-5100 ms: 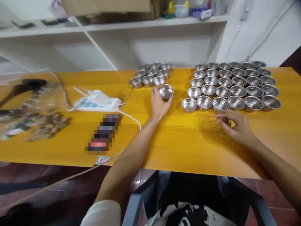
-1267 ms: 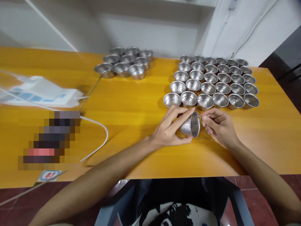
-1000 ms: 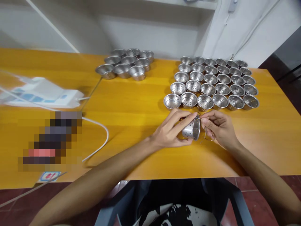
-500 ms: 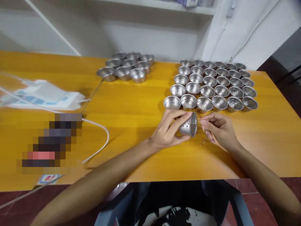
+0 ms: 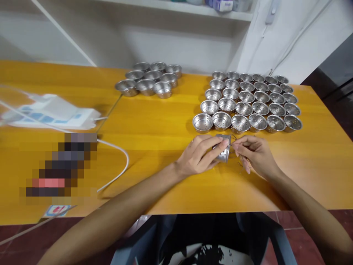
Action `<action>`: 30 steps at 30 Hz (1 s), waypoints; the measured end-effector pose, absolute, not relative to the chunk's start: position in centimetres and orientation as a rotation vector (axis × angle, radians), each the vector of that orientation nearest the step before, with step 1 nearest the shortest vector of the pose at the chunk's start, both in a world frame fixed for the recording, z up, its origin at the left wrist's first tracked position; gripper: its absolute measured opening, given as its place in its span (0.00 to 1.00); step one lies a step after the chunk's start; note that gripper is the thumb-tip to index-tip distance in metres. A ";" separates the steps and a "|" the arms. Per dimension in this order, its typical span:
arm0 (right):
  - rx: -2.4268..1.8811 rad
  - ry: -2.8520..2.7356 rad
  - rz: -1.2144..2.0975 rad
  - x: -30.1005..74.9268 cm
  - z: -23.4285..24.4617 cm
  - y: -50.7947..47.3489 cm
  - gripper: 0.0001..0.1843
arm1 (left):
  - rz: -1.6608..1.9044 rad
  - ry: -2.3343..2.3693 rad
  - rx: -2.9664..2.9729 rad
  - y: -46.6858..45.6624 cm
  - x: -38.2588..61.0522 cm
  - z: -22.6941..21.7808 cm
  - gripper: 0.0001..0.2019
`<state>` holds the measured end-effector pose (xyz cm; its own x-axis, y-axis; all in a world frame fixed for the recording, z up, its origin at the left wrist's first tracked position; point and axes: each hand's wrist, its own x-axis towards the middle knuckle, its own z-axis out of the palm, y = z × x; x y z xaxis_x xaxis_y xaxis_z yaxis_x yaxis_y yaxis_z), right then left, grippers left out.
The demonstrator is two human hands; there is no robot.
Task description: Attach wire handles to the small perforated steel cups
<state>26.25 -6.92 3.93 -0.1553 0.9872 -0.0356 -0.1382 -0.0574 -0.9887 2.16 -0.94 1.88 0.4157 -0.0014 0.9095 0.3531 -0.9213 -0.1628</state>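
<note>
My left hand [image 5: 196,155] grips a small perforated metal strainer cup [image 5: 224,156] lying on its side, its rim toward the right. My right hand [image 5: 256,152] is closed in a pinch on thin bent wire [image 5: 234,137], right at the cup's rim. Some of the wire shows between the fingertips and the cup; whether it is one piece or more I cannot tell. Just behind my hands stand rows of similar strainer cups [image 5: 241,123], upright with their mouths up.
A smaller group of metal cups [image 5: 145,87] stands at the back left of the yellow table [image 5: 154,125]. Farther left lie a white power strip [image 5: 68,117] and a white cable [image 5: 127,158], near a pixelated patch. Above the back edge runs a shelf [image 5: 176,8].
The cup has turned so that its rim is seen nearly edge-on. My left fingers have shifted to the rim, and the wire in my right hand has come up against it.
</note>
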 end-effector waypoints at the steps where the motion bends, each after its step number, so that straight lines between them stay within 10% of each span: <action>1: -1.074 -1.184 1.413 26.3 3.8 -6.9 0.17 | -1.504 -0.308 -2.341 -1.0 2.2 1.9 0.29; 30: -0.988 -1.228 1.286 26.1 3.9 -6.9 0.10 | -1.774 -0.407 -2.843 -1.4 3.6 0.9 0.43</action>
<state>26.13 -6.88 3.94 -0.1056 0.9898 0.0955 -0.1410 0.0802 -0.9868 3.62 -1.36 0.88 0.4268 0.3223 0.8450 0.0784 -0.9440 0.3205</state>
